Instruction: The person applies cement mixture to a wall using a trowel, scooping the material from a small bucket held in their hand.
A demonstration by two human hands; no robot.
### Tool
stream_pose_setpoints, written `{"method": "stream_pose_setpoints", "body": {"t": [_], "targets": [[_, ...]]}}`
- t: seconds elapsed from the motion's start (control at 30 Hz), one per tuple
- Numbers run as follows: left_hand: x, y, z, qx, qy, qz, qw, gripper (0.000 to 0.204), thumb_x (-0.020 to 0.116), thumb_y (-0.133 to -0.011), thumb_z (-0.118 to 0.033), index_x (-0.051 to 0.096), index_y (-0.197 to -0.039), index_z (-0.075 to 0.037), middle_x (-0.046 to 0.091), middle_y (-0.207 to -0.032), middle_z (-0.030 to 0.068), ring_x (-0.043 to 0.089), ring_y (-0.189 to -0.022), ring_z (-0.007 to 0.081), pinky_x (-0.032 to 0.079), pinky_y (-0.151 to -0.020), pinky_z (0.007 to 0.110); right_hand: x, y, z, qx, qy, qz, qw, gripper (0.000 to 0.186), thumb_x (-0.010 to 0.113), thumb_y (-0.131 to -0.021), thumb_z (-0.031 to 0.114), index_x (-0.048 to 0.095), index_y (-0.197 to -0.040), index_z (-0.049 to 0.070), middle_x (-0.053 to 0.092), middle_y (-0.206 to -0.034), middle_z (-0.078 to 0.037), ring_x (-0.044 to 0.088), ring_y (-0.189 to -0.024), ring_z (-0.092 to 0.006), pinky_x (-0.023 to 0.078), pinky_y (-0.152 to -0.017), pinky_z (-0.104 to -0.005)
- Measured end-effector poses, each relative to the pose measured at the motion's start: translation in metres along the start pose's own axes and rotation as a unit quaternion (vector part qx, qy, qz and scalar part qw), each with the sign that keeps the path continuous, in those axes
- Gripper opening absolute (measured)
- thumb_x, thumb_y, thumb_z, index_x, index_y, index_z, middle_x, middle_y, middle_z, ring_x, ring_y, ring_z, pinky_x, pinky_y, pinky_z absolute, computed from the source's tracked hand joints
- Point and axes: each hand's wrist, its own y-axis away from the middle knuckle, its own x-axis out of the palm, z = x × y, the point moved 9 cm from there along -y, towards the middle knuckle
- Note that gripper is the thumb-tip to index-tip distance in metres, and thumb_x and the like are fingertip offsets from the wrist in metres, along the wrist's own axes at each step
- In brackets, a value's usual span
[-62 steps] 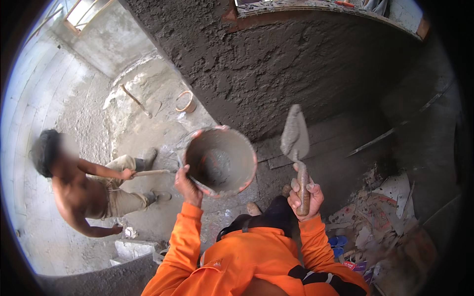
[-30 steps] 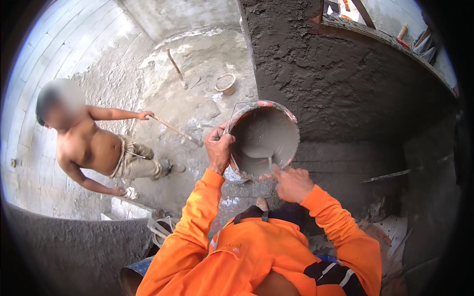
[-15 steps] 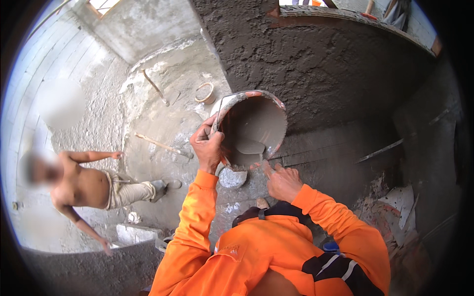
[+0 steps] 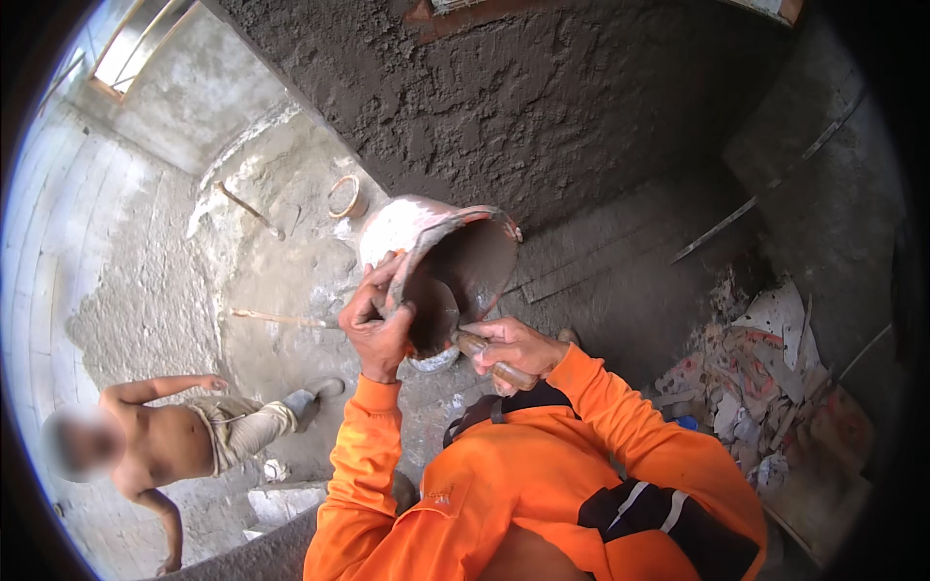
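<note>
My left hand (image 4: 376,324) grips the near-left rim of a mortar-stained bucket (image 4: 392,230), thumb over the edge. The bucket is tipped, its mouth toward my right side and its whitish outer wall showing. In my right hand (image 4: 520,349), fingers wrap a trowel's wooden handle (image 4: 513,377). The grey trowel blade (image 4: 432,312) lies inside the bucket mouth near my left thumb. Grey residue coats the inside of the bucket; its bottom is in shadow.
A wall with rough wet mortar (image 4: 504,116) rises ahead. A rubble heap (image 4: 775,387) lies at right. A shirtless co-worker (image 4: 174,441) is at left. A small pail (image 4: 346,197) and two long-handled tools (image 4: 276,317) lie beyond the bucket. A white block (image 4: 286,504) sits lower left.
The bucket has tipped over sideways and come closer to me, showing more of its outer wall. My right hand has shifted left and down, with the trowel handle now visible. The view has turned.
</note>
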Motion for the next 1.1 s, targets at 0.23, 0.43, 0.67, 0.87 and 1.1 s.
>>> {"method": "stream_pose_setpoints", "body": {"t": [0.23,0.43,0.67,0.87,1.1], "targets": [[-0.051,0.061,0.113,-0.253,0.181,-0.301,0.901,0.007,0.056,-0.070,-0.004,0.051,-0.065,-0.001,0.060,-0.094,0.0106,0.054,-0.080,0.0150,0.042,-0.076,0.028,0.005,-0.004,-0.043,-0.092,-0.504,0.195,0.837,0.057,0.048,-0.084,0.017,0.027,-0.136,0.003,0.052,-0.085,-0.011,0.051,-0.047,-0.0167,0.044,-0.044,-0.0264],[-0.132,0.211,0.192,-0.462,0.093,-0.446,0.761,0.017,0.061,-0.070,-0.017,0.061,-0.081,-0.005,0.053,-0.078,0.0019,0.051,-0.075,0.0158,0.042,-0.062,0.027,-0.053,0.063,-0.011,-0.316,-0.440,-0.051,0.839,0.062,0.051,-0.081,0.014,0.026,-0.137,0.004,0.051,-0.085,-0.012,0.052,-0.048,-0.0189,0.047,-0.046,-0.0285],[-0.246,0.416,0.265,-0.521,0.147,-0.524,0.657,0.027,0.061,-0.069,-0.017,0.065,-0.088,0.002,0.061,-0.088,0.0091,0.059,-0.081,0.0209,0.049,-0.071,0.036,-0.176,0.153,0.025,-0.482,-0.106,-0.592,0.638,0.062,0.052,-0.079,0.012,0.029,-0.136,0.005,0.052,-0.087,-0.009,0.052,-0.054,-0.0151,0.046,-0.048,-0.0269],[-0.253,0.463,0.278,-0.549,0.068,-0.555,0.621,0.035,0.061,-0.076,-0.025,0.063,-0.099,0.001,0.061,-0.098,0.0115,0.061,-0.082,0.0239,0.051,-0.071,0.035,-0.321,0.086,0.026,-0.371,0.019,-0.779,0.506,0.063,0.052,-0.082,0.003,0.025,-0.139,0.004,0.050,-0.104,-0.011,0.050,-0.062,-0.0121,0.044,-0.051,-0.0234],[-0.232,0.522,0.316,-0.663,0.102,-0.563,0.483,0.053,0.058,-0.081,-0.040,0.048,-0.117,-0.003,0.056,-0.106,0.0140,0.054,-0.092,0.0263,0.044,-0.081,0.042,-0.217,0.001,-0.123,-0.102,0.159,-0.469,0.863,0.059,0.054,-0.082,0.011,0.028,-0.134,0.004,0.049,-0.081,-0.005,0.047,-0.053,-0.0101,0.043,-0.046,-0.0229]]}}
